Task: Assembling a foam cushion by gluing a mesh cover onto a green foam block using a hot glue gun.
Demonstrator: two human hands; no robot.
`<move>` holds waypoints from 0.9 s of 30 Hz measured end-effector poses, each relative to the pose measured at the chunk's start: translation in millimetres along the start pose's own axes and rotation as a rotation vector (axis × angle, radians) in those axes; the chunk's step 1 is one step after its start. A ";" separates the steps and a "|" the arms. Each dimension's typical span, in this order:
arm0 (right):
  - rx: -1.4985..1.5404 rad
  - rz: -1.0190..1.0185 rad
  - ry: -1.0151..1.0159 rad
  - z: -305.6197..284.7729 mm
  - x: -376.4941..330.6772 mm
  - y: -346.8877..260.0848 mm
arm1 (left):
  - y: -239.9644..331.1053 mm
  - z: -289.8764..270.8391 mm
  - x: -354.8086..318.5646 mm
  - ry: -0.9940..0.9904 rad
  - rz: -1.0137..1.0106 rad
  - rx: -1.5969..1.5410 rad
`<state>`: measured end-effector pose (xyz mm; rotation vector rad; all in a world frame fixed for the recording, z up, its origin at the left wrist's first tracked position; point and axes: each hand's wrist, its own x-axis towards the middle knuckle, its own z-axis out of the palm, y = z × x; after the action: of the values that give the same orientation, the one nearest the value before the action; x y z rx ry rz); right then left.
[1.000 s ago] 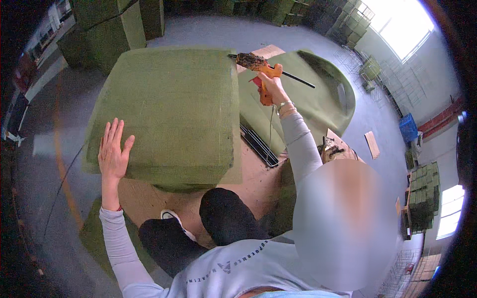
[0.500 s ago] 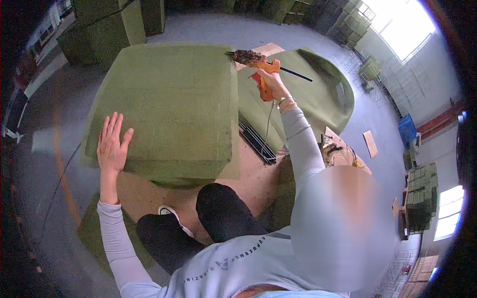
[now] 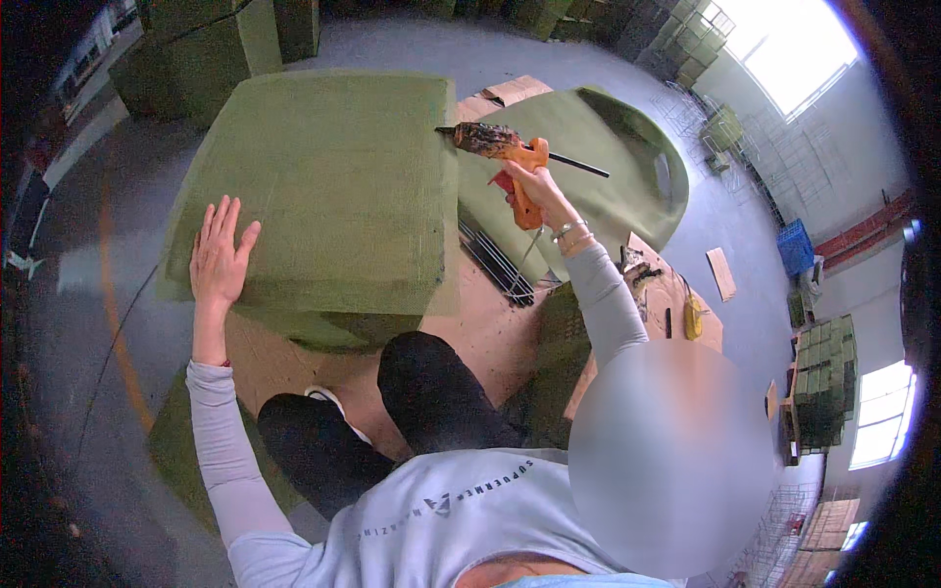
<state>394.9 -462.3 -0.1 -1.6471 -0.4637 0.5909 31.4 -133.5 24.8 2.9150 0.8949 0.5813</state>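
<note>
In front of me stands a box-like block covered in olive-green mesh fabric (image 3: pixel 333 186). My left hand (image 3: pixel 219 257) lies flat on its left side near the front edge, fingers stretched. Wrapped round the handle of an orange glue gun (image 3: pixel 505 147) is my right hand (image 3: pixel 537 191). The gun's body is stained dark, and a black glue stick (image 3: pixel 580 165) sticks out of its back. Its nozzle points left, over the block's right edge; whether the tip touches the fabric I cannot tell. A pale cord hangs from the handle.
A bundle of black glue sticks (image 3: pixel 495 265) lies right of the block. Beyond it spreads a loose green fabric sheet (image 3: pixel 608 167). Cardboard (image 3: pixel 676 284) with dark residue and a yellow tool (image 3: pixel 694 318) lies to the right. A blue crate (image 3: pixel 795 247) stands by the wall.
My right hand has brought the glue gun nearer along the block's right edge. The view has shifted slightly. My left hand stays flat on the fabric.
</note>
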 end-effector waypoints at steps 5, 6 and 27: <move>-0.077 0.039 0.014 5.6 -34.9 14.3 | 1.1 9.9 -7.8 -0.020 -0.031 0.015; -0.085 0.038 0.011 4.0 -42.1 19.8 | 4.9 11.4 -8.6 -0.028 -0.039 0.010; -0.161 0.188 -0.105 14.3 -185.6 18.2 | 4.4 25.6 -10.8 0.004 -0.026 0.062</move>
<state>239.5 -566.4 2.5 -1.8322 -0.4445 0.8003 34.8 -141.2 -2.1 2.9528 0.9663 0.5679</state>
